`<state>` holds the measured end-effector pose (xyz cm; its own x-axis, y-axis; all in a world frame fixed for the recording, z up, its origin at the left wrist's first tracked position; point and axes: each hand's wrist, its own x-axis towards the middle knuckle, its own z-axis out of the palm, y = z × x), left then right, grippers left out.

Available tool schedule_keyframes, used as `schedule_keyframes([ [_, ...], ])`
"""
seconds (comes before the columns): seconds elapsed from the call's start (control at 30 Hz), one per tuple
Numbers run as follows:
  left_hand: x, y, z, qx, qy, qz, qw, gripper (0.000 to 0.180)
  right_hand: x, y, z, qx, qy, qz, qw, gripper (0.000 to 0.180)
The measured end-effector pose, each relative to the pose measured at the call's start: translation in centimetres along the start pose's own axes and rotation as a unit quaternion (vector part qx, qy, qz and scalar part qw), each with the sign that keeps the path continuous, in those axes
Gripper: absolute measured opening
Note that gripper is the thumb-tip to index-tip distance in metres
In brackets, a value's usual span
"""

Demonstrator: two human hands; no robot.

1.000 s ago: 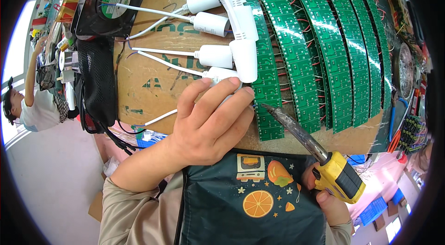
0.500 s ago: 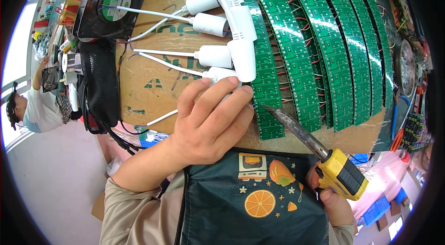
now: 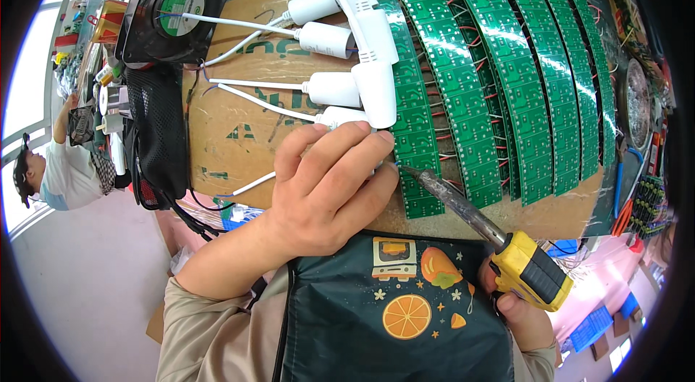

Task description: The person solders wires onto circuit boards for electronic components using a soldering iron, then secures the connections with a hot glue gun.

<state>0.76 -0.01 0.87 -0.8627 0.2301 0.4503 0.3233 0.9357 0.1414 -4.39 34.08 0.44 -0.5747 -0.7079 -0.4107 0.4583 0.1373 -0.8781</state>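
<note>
My left hand (image 3: 333,190) lies palm down with its fingers curled together at the left edge of the nearest green circuit board strip (image 3: 422,197). What its fingertips pinch is hidden under them. A white cable (image 3: 255,184) runs in under this hand, and a white plastic housing (image 3: 342,116) sits just beyond the knuckles. In my right hand (image 3: 523,313) is a yellow-handled soldering iron (image 3: 536,271), gripped from below. Its dark tip points up and left onto the strip's edge, close beside the left fingertips; whether it touches the metal there I cannot tell.
More circuit board strips (image 3: 507,85), joined by red and white wires, stand to the right. Several white housings (image 3: 326,39) with cables lie on the brown board (image 3: 217,143). A black fan (image 3: 170,6) stands far left. Another person (image 3: 69,172) is in the left background.
The soldering iron has shifted slightly left, its tip now nearer my left fingertips. My left hand has stayed almost in place.
</note>
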Motion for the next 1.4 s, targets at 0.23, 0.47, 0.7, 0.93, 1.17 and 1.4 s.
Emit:
schedule_keyframes([
  [0.23, -0.3, 0.0, 0.2, -0.005, -0.001, 0.0, 1.0, 0.029, 0.3, 0.5, 0.0, 0.012, -0.007, -0.018, 1.0, 0.039],
  [0.47, -0.1, 0.1, 0.2, -0.004, -0.001, -0.008, 1.0, 0.027, 0.3, 0.3, 0.7, 0.036, 0.018, -0.038, 0.998, 0.038],
  [0.7, -0.2, 0.2, 0.4, -0.012, -0.001, -0.015, 1.0, 0.025, 0.4, 0.6, 0.7, 0.051, 0.018, -0.045, 0.998, 0.036],
  [0.93, -0.2, 0.1, 0.4, -0.021, 0.002, -0.019, 1.0, 0.025, 0.3, 0.7, 0.6, 0.047, 0.014, -0.034, 0.998, 0.035],
  [1.17, -0.1, 0.1, 0.4, -0.019, -0.003, -0.015, 1.0, 0.026, 0.3, 1.2, 0.3, 0.044, 0.001, -0.046, 0.998, 0.032],
  [1.4, 0.0, 0.3, 0.5, -0.011, 0.0, -0.015, 1.0, 0.027, 0.0, 1.5, 0.1, 0.073, 0.016, -0.026, 0.997, 0.039],
])
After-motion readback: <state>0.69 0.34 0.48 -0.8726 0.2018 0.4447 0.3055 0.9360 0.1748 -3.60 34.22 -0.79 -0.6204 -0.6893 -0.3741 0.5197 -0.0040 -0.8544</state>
